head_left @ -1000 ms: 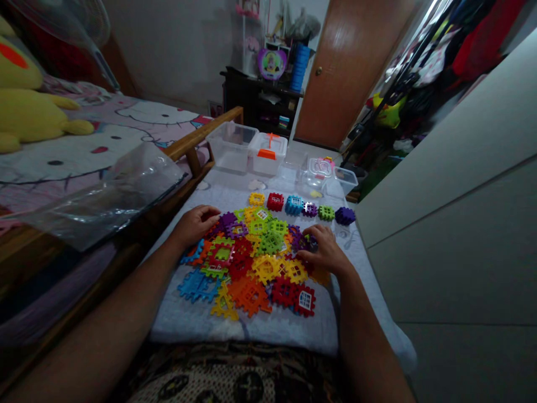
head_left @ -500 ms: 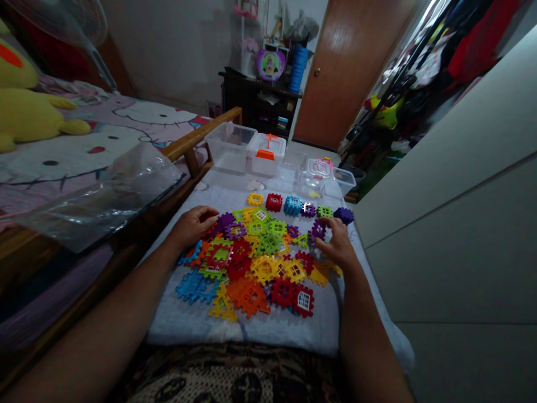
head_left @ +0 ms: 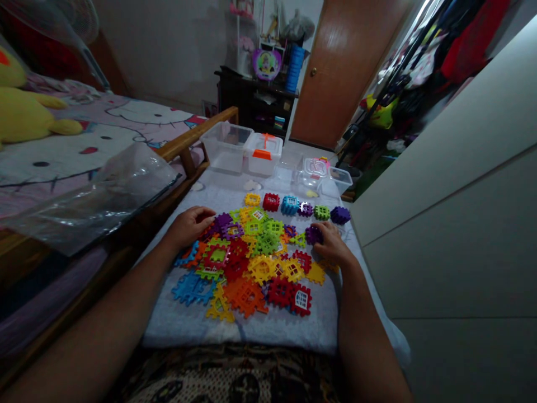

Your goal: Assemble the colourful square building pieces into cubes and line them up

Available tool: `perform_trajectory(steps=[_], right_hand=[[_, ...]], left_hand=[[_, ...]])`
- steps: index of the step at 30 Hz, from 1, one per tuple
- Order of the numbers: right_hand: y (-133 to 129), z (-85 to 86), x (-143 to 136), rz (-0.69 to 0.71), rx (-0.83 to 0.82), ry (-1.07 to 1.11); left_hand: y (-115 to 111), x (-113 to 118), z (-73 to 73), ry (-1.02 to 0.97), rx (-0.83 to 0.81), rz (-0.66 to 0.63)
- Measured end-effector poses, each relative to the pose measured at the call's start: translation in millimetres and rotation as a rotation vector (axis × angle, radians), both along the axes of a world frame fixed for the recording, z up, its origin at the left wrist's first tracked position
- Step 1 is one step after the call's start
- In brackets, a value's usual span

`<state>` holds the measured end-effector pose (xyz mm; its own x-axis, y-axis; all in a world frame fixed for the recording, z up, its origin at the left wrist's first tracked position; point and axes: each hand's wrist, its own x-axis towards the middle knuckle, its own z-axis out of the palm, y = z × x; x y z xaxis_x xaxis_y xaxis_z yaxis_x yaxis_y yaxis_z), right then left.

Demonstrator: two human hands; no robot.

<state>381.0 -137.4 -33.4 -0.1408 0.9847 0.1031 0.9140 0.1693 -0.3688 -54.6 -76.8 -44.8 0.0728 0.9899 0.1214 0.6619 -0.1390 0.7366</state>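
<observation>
on pale cloth: right fingers pinching notched purple plastic piece; left fingers curled, grip unclear

Offers free passage along the near edge of the worktop, between the two forearms, and again across the bare band between the row of cubes and the clear boxes at the far edge. Is blocked through the middle by the heap of toothed plates, from the left hand to the right hand, and walled off past the right edge by the cabinet.
</observation>
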Motion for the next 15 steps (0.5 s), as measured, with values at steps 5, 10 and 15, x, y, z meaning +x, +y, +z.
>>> perform_trajectory(steps=[5, 10, 15], right_hand=[[0.2, -0.4, 1.9, 0.007, -0.030, 0.001], [-0.3, -2.2, 2.5, 0.006, -0.010, 0.017], [0.4, -2.2, 1.0, -0.015, -0.020, -0.016]], left_hand=[[-0.8, 1.0, 2.5, -0.008, -0.002, -0.002], [-1.0, 2.0, 5.4, 0.002, -0.008, 0.006], [-1.0, 2.7, 6.6, 0.008, 0.002, 0.007]])
